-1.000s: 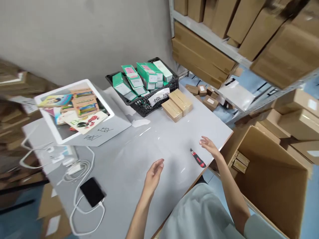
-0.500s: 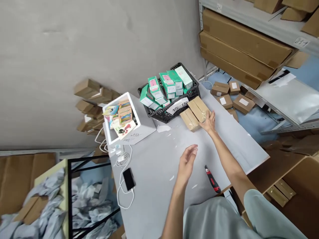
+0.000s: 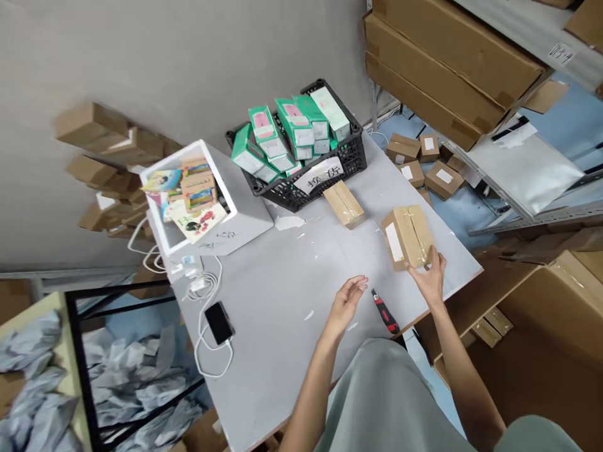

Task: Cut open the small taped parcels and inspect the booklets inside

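At the table's right side, my right hand (image 3: 429,276) grips the near end of a taped cardboard box (image 3: 409,236) with a white label on one side. A second cardboard box (image 3: 345,204) lies apart from it, in front of the black crate (image 3: 308,204). My left hand (image 3: 347,304) hovers over the table (image 3: 277,314), fingers loosely curved and apart, holding nothing. Between my hands, a red and black utility knife (image 3: 385,312) lies near the table's front edge.
The black crate holds several green and white boxes (image 3: 294,119). Left of it stands a white foam box (image 3: 240,220) with cards inside. A black phone (image 3: 219,323) and white cables lie on the left. Large cartons (image 3: 452,69) fill the right shelf; an opened carton (image 3: 541,351) stands at lower right.
My right hand has brought one of the two boxes beside the crate toward me and to the right, tilting it so its label shows. The left hand stays free.
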Available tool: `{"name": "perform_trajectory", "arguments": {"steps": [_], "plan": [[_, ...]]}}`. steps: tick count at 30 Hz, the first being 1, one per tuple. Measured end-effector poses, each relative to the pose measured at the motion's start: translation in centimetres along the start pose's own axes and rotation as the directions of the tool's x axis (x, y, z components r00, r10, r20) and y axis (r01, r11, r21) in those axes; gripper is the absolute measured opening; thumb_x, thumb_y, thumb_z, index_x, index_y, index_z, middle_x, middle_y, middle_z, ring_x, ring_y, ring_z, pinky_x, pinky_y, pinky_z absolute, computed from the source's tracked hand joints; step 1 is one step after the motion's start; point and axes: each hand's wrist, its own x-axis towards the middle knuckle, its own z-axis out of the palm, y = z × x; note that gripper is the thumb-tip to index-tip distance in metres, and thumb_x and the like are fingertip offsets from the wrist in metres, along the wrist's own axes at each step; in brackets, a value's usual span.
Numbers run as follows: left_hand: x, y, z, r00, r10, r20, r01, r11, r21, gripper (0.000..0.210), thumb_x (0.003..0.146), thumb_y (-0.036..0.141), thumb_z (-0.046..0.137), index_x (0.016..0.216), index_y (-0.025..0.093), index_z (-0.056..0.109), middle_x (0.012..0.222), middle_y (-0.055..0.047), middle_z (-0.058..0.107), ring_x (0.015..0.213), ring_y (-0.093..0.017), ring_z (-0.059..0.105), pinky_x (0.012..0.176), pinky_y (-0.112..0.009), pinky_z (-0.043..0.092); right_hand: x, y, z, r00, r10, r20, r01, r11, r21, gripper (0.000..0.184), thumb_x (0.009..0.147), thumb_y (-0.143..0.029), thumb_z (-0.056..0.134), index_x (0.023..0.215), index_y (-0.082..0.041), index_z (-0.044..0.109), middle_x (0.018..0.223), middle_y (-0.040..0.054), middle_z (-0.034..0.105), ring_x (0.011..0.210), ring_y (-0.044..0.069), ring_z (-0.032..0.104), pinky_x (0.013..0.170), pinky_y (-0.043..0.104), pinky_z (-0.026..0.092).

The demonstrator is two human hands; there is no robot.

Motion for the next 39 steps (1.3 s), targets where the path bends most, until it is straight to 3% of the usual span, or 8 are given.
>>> {"name": "perform_trajectory", "arguments": {"steps": [4,8,17,21,25,30,34,39], "plan": [[-1.2,-0.8,-1.8,0.998,0.057,0.01,-0.056,0.997,-0.053,0.053,0.085,0.055,0.081,0.127,0.022,0.075,0.146,-0.017,0.076,0.139,-0.036,0.071,0.127,-0.055,0.046,-7.6,0.4,-3.5,0.99,-0.03,0.14,0.036,0.999,-0.036,0.11,0.08,-0.063,0.087,0.172,-0.027,0.04,0.16,0.0186,0.041,0.15,0.04,0.05,0.122,0.056,0.055],[-3.3,-1.4,-5.2,0.987,0.158,-0.024,-0.16,0.984,-0.077,0.054,0.087,0.057,0.08,0.128,0.022,0.074,0.143,-0.016,0.077,0.14,-0.035,0.07,0.126,-0.054,0.047,-12.5,-1.6,-1.8,0.895,-0.142,0.422,0.182,0.982,-0.056,0.109,0.077,-0.052,0.092,0.171,-0.028,0.042,0.164,0.0164,0.039,0.156,0.04,0.045,0.132,0.055,0.045],[-13.5,-12.3,-18.4,0.882,0.207,-0.424,-0.226,0.974,0.004,0.04,0.097,0.047,0.07,0.126,0.02,0.075,0.139,-0.013,0.079,0.136,-0.032,0.071,0.125,-0.051,0.05,-20.0,-5.1,8.6,0.291,-0.303,0.908,0.605,0.793,0.071,0.126,0.072,-0.02,0.091,0.18,-0.03,0.027,0.177,0.0179,0.03,0.163,0.04,0.042,0.132,0.054,0.044],[-18.7,-20.8,-22.0,0.812,0.143,-0.566,-0.184,0.983,-0.015,0.04,0.095,0.043,0.069,0.127,0.019,0.073,0.144,-0.015,0.076,0.141,-0.033,0.067,0.126,-0.052,0.049,-22.0,-5.0,11.0,0.164,-0.27,0.949,0.72,0.691,0.072,0.125,0.075,-0.011,0.085,0.181,-0.032,0.022,0.185,0.0173,0.02,0.164,0.041,0.042,0.128,0.055,0.049],[-21.0,-27.1,-22.2,0.818,0.036,-0.575,-0.123,0.986,-0.112,0.048,0.092,0.041,0.073,0.135,0.021,0.068,0.153,-0.017,0.069,0.143,-0.034,0.067,0.124,-0.055,0.051,-23.0,-4.1,11.8,0.225,-0.216,0.95,0.758,0.652,-0.031,0.128,0.079,-0.017,0.085,0.183,-0.036,0.013,0.189,0.0147,0.01,0.166,0.043,0.04,0.125,0.057,0.051],[-20.3,-30.3,-20.4,0.893,-0.017,-0.449,-0.097,0.969,-0.229,0.074,0.084,0.042,0.083,0.149,0.017,0.059,0.162,-0.024,0.059,0.142,-0.036,0.067,0.122,-0.055,0.052,-23.9,-1.6,10.9,0.447,-0.231,0.864,0.614,0.782,-0.108,0.141,0.079,-0.037,0.092,0.183,-0.023,-0.003,0.189,0.0199,0.005,0.174,0.04,0.021,0.135,0.058,0.037],[-18.5,-31.5,-19.5,0.919,0.066,-0.39,-0.157,0.966,-0.207,0.106,0.068,0.036,0.094,0.162,0.02,0.048,0.173,-0.022,0.048,0.155,-0.039,0.055,0.126,-0.058,0.048,-25.4,1.0,11.4,0.546,-0.069,0.835,0.331,0.933,-0.139,0.14,0.073,-0.051,0.095,0.182,-0.023,0.011,0.185,0.0224,0.025,0.165,0.039,0.04,0.131,0.06,0.041],[-16.7,-32.3,-19.3,0.904,0.1,-0.416,-0.168,0.977,-0.129,0.107,0.064,0.026,0.09,0.162,0.014,0.049,0.158,-0.022,0.062,0.149,-0.037,0.06,0.127,-0.056,0.047,-27.9,2.4,13.8,0.596,0.006,0.803,0.08,0.995,-0.067,0.097,0.079,-0.064,0.086,0.16,-0.02,0.056,0.153,0.0155,0.068,0.142,0.033,0.064,0.122,0.053,0.052]]}}
